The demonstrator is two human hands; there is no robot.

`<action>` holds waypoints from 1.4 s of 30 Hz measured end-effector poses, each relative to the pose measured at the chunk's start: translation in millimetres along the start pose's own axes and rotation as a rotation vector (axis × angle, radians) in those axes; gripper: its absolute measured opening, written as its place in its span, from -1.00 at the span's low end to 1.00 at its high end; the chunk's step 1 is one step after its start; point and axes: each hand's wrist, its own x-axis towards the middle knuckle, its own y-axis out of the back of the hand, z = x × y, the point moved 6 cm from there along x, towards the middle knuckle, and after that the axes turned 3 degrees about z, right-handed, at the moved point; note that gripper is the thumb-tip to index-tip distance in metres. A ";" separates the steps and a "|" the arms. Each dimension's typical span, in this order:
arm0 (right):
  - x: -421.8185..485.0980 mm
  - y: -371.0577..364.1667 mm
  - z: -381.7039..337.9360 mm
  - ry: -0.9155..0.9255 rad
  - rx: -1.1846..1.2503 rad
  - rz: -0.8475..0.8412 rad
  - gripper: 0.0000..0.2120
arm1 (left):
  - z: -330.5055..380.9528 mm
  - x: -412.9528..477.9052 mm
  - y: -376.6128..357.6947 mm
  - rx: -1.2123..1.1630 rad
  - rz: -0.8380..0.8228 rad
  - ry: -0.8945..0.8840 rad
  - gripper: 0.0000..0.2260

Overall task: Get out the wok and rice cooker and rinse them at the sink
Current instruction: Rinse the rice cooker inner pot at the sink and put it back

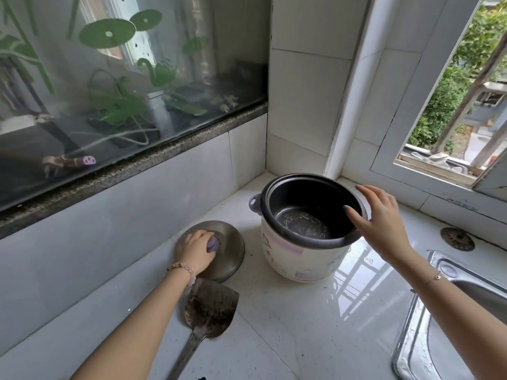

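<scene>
Item: rice cooker (299, 256), lidless, upright on the white surface (288, 338) in the corner, left of the sink (408, 333). My right hand (381, 220) pinched its dark rim, thumb inside. My left hand (196, 250), fingers curled, gripped the knob of the lid (230, 259), which lay beside a spatula (211, 311).

Two hands show: the left hand (195, 249) grips the knob of one steel lid (229, 259), and the right hand (380, 218) pinches the rim of one black inner pot (307, 196) in one rice cooker (288, 256). One metal spatula (211, 308) lies just beside the left grip's wrist, and one steel sink (408, 330) sits near the right grip's forearm.
</scene>
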 end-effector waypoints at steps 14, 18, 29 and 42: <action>-28.6 15.2 3.8 0.044 -0.022 -0.037 -0.53 | -4.1 20.5 -5.2 0.046 -0.016 0.045 -0.75; -37.6 18.0 8.6 0.057 -0.012 -0.056 -0.53 | -3.9 24.1 14.4 -0.022 0.073 0.054 -0.73; -47.2 42.7 -9.2 0.119 0.073 0.012 -0.61 | 49.5 -6.7 103.3 -0.068 0.539 -0.122 -0.69; -41.3 59.9 -7.3 0.171 0.153 0.035 -0.62 | 119.0 -47.9 183.1 -0.252 0.796 -0.244 -0.65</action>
